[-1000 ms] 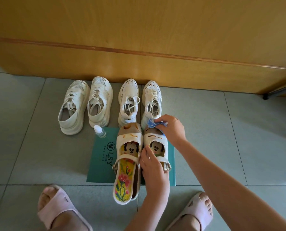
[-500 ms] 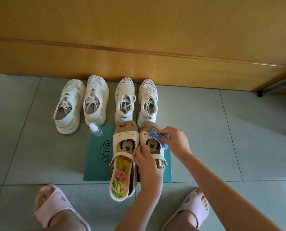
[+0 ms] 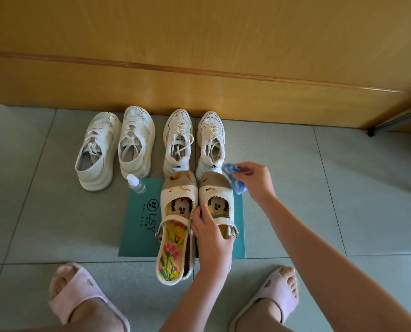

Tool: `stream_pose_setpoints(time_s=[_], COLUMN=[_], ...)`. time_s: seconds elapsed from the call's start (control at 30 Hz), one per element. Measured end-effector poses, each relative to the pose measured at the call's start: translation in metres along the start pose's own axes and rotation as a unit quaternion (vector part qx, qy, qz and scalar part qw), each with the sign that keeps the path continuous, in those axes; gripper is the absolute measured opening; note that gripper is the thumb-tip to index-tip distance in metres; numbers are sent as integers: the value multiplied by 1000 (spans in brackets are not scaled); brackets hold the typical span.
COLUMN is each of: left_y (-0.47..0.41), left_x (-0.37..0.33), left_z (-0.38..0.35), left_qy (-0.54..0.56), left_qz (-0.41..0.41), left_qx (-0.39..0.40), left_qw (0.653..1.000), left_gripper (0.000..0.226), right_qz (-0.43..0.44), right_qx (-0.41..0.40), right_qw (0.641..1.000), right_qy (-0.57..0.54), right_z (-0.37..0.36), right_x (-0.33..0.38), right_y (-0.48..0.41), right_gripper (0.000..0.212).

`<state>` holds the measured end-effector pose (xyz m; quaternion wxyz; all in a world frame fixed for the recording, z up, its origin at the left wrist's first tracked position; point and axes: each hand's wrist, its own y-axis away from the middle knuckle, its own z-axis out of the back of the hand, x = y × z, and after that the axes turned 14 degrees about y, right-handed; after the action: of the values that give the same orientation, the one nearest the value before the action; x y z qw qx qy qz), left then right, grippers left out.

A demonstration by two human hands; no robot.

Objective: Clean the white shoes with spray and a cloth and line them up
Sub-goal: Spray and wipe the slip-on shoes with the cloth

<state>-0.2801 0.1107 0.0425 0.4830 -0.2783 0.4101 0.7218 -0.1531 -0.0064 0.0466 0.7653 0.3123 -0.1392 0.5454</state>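
Right strap shoe (image 3: 217,191) lay on teal mat (image 3: 139,236), long axis pointing away, toe toward wall. Left hand (image 3: 211,238) gripped its inner edge near strap. Right hand (image 3: 256,180) pinched blue cloth (image 3: 234,182) at toe's right edge, probably best placed for wipe.

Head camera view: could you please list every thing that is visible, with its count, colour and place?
wooden panel: one, yellow-brown, at the back
floor: grey tiles, under everything
box: one, teal, flat on the floor
sneakers: four, white, rowed along the panel
strap shoes: two, cream, stained toes, on the box
spray bottle: one, clear, at the box's far left corner
cloth: one, blue-white, by the right shoe's toe
slippers: two, pink, on the feet
left hand: grips the right strap shoe
right hand: pinches the cloth
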Motion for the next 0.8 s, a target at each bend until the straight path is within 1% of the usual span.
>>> stream_pose_setpoints(time_s=[0.07, 0.2, 0.4, 0.57, 0.7, 0.73, 0.8], left_y=[0, -1, -4, -4, -5, -5, -4], left_x=[-1, -2, -5, -4, -5, -5, -4], left_z=[0, 2, -3, -4, -3, -3, -2], left_qy=[3, 21, 55, 93, 104, 109, 115], left_qz=[0, -3, 3, 17, 21, 20, 18], left_qx=[-3, -22, -78, -74, -70, -71, -77], left_qw=[1000, 1000, 995, 993, 992, 991, 990], left_gripper=[101, 99, 84, 81, 78, 77, 75], right_qz=[18, 20, 43, 41, 19, 19, 19], right_qx=[10, -8, 19, 38, 106, 111, 84], right_qw=[1000, 999, 997, 996, 992, 991, 994], right_qy=[23, 33, 56, 70, 69, 74, 60], right_z=[-12, -20, -15, -15, 2, 7, 16], right_x=[7, 5, -7, -24, -37, -37, -31], right_y=[1, 7, 22, 41, 41, 37, 27], right_gripper=[20, 17, 15, 17, 18, 19, 22])
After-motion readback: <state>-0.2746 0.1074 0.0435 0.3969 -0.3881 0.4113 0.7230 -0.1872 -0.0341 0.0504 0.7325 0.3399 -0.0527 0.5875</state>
